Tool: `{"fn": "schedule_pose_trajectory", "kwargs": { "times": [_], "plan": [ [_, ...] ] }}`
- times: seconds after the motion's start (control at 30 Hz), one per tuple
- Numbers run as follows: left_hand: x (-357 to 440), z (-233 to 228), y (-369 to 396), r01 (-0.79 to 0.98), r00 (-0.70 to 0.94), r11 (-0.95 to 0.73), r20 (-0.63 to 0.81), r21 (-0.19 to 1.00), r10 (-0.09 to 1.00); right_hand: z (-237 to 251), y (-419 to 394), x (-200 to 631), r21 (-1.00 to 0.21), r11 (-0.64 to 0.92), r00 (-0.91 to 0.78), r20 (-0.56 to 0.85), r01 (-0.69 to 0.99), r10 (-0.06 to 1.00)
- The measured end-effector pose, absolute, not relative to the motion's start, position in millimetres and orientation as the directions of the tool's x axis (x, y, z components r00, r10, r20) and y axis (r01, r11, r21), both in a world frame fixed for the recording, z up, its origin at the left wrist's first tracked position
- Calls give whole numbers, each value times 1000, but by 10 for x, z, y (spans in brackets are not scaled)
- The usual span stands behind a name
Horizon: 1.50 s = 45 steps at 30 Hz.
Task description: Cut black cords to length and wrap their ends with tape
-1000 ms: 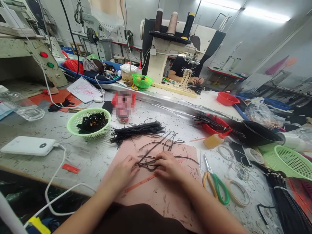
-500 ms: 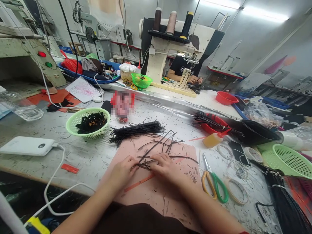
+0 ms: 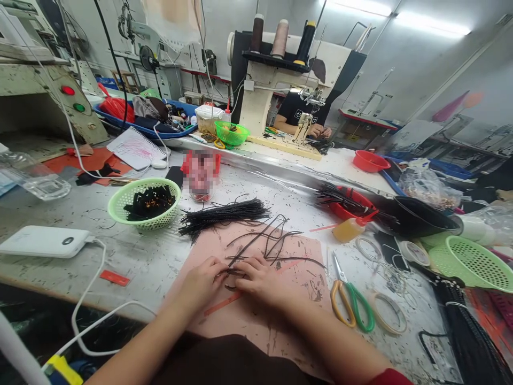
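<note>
Extending from the left grip (image 3: 206,280), cords (image 3: 250,246) seemingly run under the right hand (image 3: 257,279).

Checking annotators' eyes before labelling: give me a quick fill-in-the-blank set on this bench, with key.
1. The left hand and right hand touch dark cords over a ____-coloured sheet.
2. The scissors lie nearer the ____ hand.
3. The sewing machine ahead carries ____ thread spools.
4. The green basket of black pieces stands ____ of the black bundle.

Missing: pink; right; three; left.
</note>
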<state>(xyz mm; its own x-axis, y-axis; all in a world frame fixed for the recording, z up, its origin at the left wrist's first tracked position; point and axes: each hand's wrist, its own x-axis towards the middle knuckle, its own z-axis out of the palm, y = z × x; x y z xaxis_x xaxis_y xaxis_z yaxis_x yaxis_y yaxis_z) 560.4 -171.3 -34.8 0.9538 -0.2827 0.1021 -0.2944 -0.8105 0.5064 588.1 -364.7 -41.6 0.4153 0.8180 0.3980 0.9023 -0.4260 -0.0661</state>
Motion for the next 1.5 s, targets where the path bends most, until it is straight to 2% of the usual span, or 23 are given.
{"fn": "schedule_pose_trajectory", "kwargs": {
  "times": [0.17,0.33,0.7,0.93,1.1,1.17,1.5],
  "plan": [
    [5603,-304,-1714,-274,958,-828,64,489,-280,-496,-3536,5918,-117,-508,508,405,854,760],
    [5600,-300,-1715,-280,957,-809,84,516,-278,-488,-3537,5901,-89,-546,520,461,833,719],
    [5585,-269,-1717,-309,949,-807,103,503,-299,-486,-3545,5901,-63,-586,538,484,808,690],
    [5601,-299,-1710,-328,943,-808,110,489,-315,-470,-3670,5848,-199,-570,595,417,797,687],
    [5598,-301,-1714,-323,945,-807,122,494,-303,-511,-3694,5807,-304,-599,663,471,741,581],
    [5597,-298,-1714,-328,943,-799,129,504,-305,-506,-3693,5795,-316,-608,675,482,728,558],
    [5635,-309,-1682,-281,956,-745,106,605,-274,-473,-3693,5777,-320,-626,698,427,711,575]
  ]
}}
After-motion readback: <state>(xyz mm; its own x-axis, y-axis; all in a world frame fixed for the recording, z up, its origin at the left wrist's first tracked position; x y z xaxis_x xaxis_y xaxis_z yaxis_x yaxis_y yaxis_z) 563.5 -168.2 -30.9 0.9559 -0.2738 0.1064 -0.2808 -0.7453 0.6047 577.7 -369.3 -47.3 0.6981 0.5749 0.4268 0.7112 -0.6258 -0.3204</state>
